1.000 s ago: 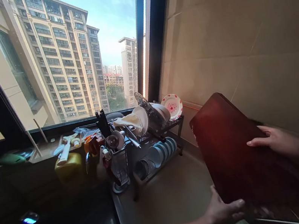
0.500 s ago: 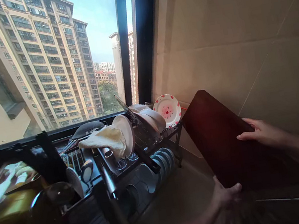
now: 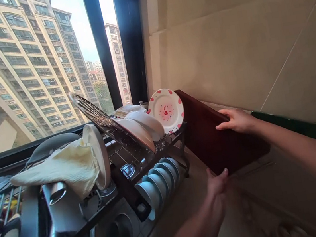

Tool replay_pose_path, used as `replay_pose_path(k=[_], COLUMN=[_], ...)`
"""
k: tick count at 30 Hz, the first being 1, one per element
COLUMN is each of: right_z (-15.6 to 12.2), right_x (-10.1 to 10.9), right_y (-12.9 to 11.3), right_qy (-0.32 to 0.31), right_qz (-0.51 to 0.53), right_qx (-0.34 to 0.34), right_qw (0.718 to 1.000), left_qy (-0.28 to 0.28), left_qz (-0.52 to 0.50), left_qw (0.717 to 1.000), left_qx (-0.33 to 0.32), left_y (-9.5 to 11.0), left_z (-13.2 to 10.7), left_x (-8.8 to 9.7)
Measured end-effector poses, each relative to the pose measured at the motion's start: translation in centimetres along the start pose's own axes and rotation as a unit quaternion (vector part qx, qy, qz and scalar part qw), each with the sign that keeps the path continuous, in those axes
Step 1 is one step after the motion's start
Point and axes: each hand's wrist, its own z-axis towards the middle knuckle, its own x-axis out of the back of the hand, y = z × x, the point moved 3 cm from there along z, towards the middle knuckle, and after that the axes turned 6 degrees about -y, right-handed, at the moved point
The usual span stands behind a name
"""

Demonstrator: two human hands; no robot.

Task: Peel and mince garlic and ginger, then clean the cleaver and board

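A dark red-brown cutting board (image 3: 209, 134) stands tilted between both hands, beside the right end of the dish rack (image 3: 184, 146). My right hand (image 3: 234, 120) grips its upper edge, thumb on the near face and fingers behind. At the lower edge, my left hand (image 3: 216, 185) is closed on the board from below, with the thumb pointing up along it. The board's far corner reaches behind a white plate (image 3: 165, 111) with pink-red spots, which leans upright on the rack. Whether board and plate touch, I cannot tell.
White bowls (image 3: 147, 125) and a slotted dark lid (image 3: 96, 112) lean on the rack's upper tier. Several pale blue bowls (image 3: 154, 188) stand below. A black handle (image 3: 131, 195) juts out in front. A green strip (image 3: 295, 125) lies along the tiled wall (image 3: 240, 48).
Both hands have moved the cutting board forward and left, its far end now beside and behind the spotted plate. My view has come closer to the rack. The green strip now shows.
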Motion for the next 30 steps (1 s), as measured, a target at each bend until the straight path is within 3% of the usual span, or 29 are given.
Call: replay_pose_path(k=[3, 6, 14, 20, 30], right_z=[2.1, 3.8, 7.0, 8.9, 9.0], right_x=[-1.5, -2.9, -6.7, -8.8, -9.7], right_y=[-0.3, -0.9, -1.9, -1.7, -3.0], right_qy=[0.01, 0.022, 0.031, 0.025, 0.016], right_qz=[-0.032, -0.073, -0.13, -0.166, -0.272], right_qx=[0.003, 0.001, 0.005, 0.018, 0.028], right_qw=[0.999, 0.997, 0.991, 0.986, 0.962], left_qy=[0.021, 0.076, 0.185, 0.192, 0.167], left_qz=[-0.001, -0.007, -0.037, -0.04, -0.051], left_qw=[1.0, 0.997, 0.981, 0.98, 0.982], left_qx=[-0.005, -0.018, -0.033, -0.024, -0.073], left_y=[1.3, 2.2, 2.6, 3.2, 3.2], left_z=[1.5, 2.8, 5.4, 6.3, 5.8], left_x=[1.2, 2.6, 5.4, 6.5, 5.9])
